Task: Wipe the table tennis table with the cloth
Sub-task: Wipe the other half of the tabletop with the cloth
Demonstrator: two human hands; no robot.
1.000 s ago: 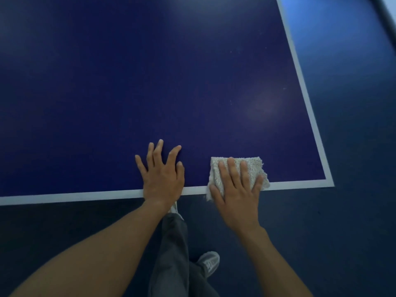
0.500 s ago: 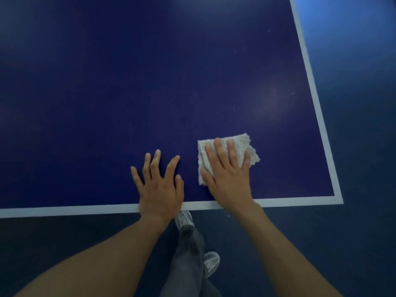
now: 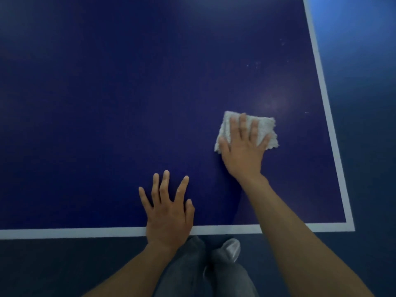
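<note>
We press our right hand (image 3: 242, 155) flat on the cloth (image 3: 269, 128), 4 fingers straight and spread over it, thumb at its left edge. Nothing is pinched; the open palm just pins the cloth to the table (image 3: 107, 103). We judge that this flat hold suits wiping, since it spreads pressure across the folded pad so it slides without bunching.

The cloth lies up and left of the table's near right corner (image 3: 350, 227), well inside the white line (image 3: 330, 116). Its far and right edges show past our fingertips, and the rest sits under fingers and palm.

Our left hand (image 3: 169, 213) rests open, fingers splayed, on the table left of that corner, its heel over the white line. We judge it a brace for leaning in. Pale specks (image 3: 257, 63) lie farther up from the corner, beyond the cloth, so that patch likely needs a pass.
</note>
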